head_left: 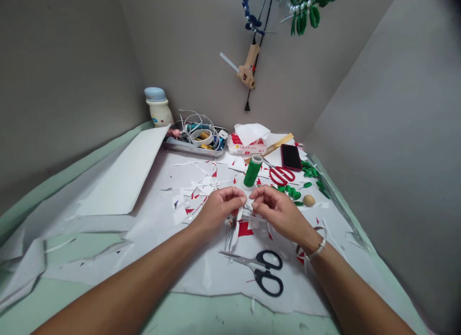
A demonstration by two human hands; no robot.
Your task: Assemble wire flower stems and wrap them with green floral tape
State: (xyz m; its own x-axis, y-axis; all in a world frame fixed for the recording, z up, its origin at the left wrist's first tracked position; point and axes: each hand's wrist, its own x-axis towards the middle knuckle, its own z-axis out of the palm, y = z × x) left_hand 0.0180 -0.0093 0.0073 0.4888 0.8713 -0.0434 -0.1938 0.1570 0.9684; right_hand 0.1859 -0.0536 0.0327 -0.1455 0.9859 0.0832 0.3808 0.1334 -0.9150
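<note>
My left hand (219, 210) and my right hand (276, 212) meet at the middle of the table, with the fingertips of both pinching a narrow white paper strip (248, 212). Several thin metal wires (229, 234) hang below the left hand, and their link to the strip is partly hidden. Black-handled scissors (260, 272) lie closed just below my hands. A green thread spool (252, 171) stands upright beyond the fingertips. Red-handled scissors (281, 176) lie beyond my right hand, near green leaf pieces (290, 192). Red and white paper scraps (196, 193) are scattered around my left hand.
A white paper sheet (126, 176) lies at the left. At the back stand a metal tray (194, 145) of cables and tape, a bottle (158, 106), a tissue pack (248, 142), a ruler (279, 147) and a phone (291, 157). A glue gun (248, 70) hangs on the wall.
</note>
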